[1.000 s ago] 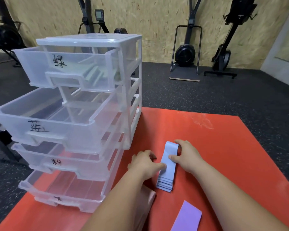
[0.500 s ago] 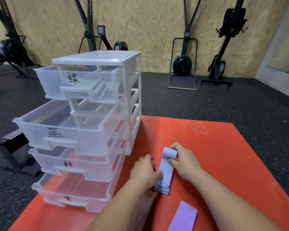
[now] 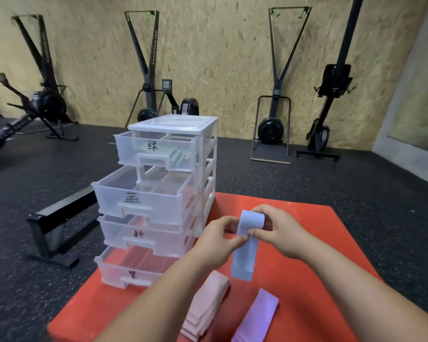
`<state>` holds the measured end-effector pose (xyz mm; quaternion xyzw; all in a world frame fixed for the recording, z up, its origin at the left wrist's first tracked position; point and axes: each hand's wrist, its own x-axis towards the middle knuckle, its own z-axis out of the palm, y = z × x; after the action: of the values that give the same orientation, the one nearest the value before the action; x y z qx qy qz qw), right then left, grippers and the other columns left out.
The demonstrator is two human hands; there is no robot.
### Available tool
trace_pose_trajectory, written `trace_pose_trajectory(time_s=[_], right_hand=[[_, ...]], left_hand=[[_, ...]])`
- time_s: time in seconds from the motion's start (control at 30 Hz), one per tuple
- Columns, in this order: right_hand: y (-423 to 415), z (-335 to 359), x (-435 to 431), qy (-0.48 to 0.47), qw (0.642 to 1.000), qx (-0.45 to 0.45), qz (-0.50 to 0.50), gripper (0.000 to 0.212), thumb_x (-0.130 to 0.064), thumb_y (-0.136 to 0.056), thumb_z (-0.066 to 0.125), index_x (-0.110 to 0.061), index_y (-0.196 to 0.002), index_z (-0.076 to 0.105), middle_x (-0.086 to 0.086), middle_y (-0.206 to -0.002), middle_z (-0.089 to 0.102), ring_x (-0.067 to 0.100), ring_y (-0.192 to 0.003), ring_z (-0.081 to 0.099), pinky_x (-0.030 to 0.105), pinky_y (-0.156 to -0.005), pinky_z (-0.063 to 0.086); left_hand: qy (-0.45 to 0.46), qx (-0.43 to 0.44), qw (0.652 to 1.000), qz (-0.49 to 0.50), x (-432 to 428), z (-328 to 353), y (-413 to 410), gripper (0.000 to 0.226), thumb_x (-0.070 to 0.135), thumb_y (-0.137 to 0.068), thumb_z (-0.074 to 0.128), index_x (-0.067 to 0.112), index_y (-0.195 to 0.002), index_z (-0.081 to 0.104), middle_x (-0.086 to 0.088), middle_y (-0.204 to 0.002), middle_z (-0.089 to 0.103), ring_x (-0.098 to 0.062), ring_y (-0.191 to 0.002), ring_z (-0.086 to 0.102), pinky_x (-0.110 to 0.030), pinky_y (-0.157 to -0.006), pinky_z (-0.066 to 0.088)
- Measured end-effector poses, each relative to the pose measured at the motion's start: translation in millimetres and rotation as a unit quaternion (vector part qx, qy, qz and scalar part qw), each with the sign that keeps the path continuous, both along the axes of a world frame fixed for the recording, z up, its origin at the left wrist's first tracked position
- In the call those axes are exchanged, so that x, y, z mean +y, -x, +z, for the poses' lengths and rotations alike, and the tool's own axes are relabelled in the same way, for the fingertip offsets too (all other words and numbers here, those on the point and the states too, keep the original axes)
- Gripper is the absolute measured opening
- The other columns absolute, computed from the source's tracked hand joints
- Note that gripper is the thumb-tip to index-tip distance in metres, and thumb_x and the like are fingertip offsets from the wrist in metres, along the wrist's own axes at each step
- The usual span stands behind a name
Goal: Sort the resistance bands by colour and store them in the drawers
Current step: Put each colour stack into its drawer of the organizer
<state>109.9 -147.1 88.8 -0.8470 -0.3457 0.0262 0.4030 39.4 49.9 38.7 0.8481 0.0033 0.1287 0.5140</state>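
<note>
Head view: left hand [image 3: 218, 239] and right hand [image 3: 282, 235] both pinch the blue bands [image 3: 245, 257] over the red mat [image 3: 331, 243], beside the drawer unit [image 3: 173, 124]. Its pulled-out top drawer [image 3: 134, 149] holds green bands [image 3: 178, 155]. Pink bands [image 3: 208, 304] and purple bands [image 3: 257, 314] lie on the mat.

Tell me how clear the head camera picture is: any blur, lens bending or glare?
Head view: motion blur smears the exercise machine at far left; the wide lens leans the wall rigs outward; the drawer labels read sharply; the blue bands, pinched by the left hand and right hand, are fairly crisp; light is soft and even, no harsh glare.
</note>
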Motion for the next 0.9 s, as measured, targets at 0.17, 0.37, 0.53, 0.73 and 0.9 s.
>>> trace_pose_trajectory(time_s=[0.17, 0.37, 0.53, 0.73, 0.9], right_hand=[[40.3, 37.3, -6.6, -0.071, 0.994, 0.087, 0.011, 0.04, -0.009, -0.084, 0.086, -0.021, -0.118, 0.07, 0.001, -0.111, 0.079, 0.023, -0.108, 0.075, 0.049, -0.1, 0.057], [93.4, 45.9, 14.4, -0.163, 0.963, 0.203, 0.075, 0.028, -0.016, -0.103, 0.063, -0.016, -0.13, 0.065, 0.004, -0.122, 0.077, 0.024, -0.112, 0.074, 0.039, -0.093, 0.061], [121.6, 38.5, 45.5, -0.181, 0.96, 0.203, 0.072, 0.027, -0.019, -0.103, 0.061, -0.017, -0.13, 0.066, 0.005, -0.118, 0.078, 0.025, -0.111, 0.074, 0.028, -0.085, 0.059], [136.1, 51.2, 96.2, -0.184, 0.969, 0.157, 0.056, 0.024, -0.013, -0.103, 0.063, -0.022, -0.124, 0.07, -0.003, -0.113, 0.079, 0.017, -0.107, 0.075, 0.031, -0.09, 0.057], [122.8, 81.8, 138.8, -0.149, 0.98, 0.121, 0.056, 0.02, -0.015, -0.102, 0.065, -0.022, -0.117, 0.074, -0.007, -0.106, 0.08, 0.01, -0.097, 0.075, 0.016, -0.075, 0.052]], left_hand=[[0.047, -0.023, 0.998, -0.028, -0.1, 38.0, 43.4, 0.025, 0.025, -0.091, 0.084, 0.015, -0.113, 0.076, -0.004, -0.103, 0.081, -0.009, -0.091, 0.075, -0.026, -0.08, 0.06], [0.135, -0.047, 0.99, 0.02, 7.7, 60.2, 87.3, 0.027, 0.023, -0.09, 0.085, 0.007, -0.11, 0.076, -0.004, -0.092, 0.078, -0.013, -0.081, 0.072, -0.025, -0.072, 0.056], [0.233, -0.08, 0.964, 0.099, 31.6, 71.2, 116.5, 0.028, 0.026, -0.087, 0.088, 0.012, -0.107, 0.076, -0.012, -0.095, 0.077, -0.012, -0.081, 0.07, -0.035, -0.079, 0.059], [0.255, -0.115, 0.948, 0.152, 70.6, 76.2, 134.9, 0.03, 0.029, -0.087, 0.088, 0.014, -0.11, 0.075, -0.003, -0.093, 0.076, -0.016, -0.083, 0.075, -0.036, -0.08, 0.062], [0.219, -0.102, 0.958, 0.154, 111.5, 78.0, 143.3, 0.051, 0.062, -0.08, 0.079, 0.024, -0.115, 0.074, -0.001, -0.103, 0.079, -0.018, -0.095, 0.076, -0.039, -0.085, 0.061]])
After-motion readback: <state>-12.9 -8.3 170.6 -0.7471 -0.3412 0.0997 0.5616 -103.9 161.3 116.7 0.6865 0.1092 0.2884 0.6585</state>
